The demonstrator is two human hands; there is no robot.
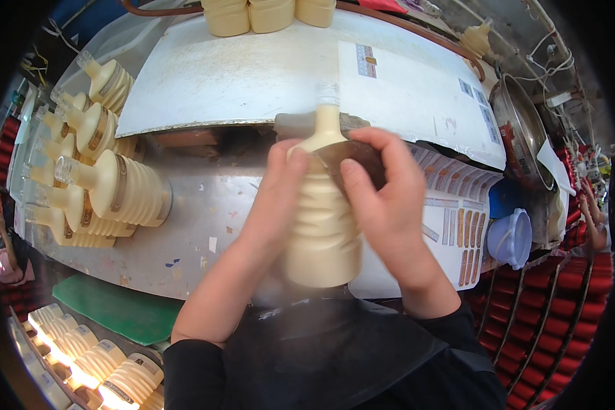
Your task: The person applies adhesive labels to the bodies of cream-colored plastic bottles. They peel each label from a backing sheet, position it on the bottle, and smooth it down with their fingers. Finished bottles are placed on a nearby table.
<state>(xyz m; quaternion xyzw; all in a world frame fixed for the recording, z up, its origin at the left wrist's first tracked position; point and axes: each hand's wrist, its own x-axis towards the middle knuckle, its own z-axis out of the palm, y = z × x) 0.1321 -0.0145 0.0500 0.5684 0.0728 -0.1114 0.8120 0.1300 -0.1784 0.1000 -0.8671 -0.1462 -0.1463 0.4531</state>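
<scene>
In front of me stands a cream ribbed bottle (321, 249) with a narrow neck and a clear top, its base toward my body. My left hand (278, 188) grips the bottle's left side near the shoulder, somewhat blurred. Between the thumb and fingers of my right hand (389, 198) is a dark brown, smooth flat piece (354, 160), pressed against the bottle's right shoulder. What that piece is made of I cannot make out. Behind the neck lies a grey-brown block (295, 125), partly hidden by the bottle.
Several similar bottles (133, 188) lie stacked at the left, with more in a crate (37, 362) at lower left. A white board (232, 75) spans the back. At right are a printed label sheet (451, 205), a lilac bucket (510, 239) and a metal basin (526, 130).
</scene>
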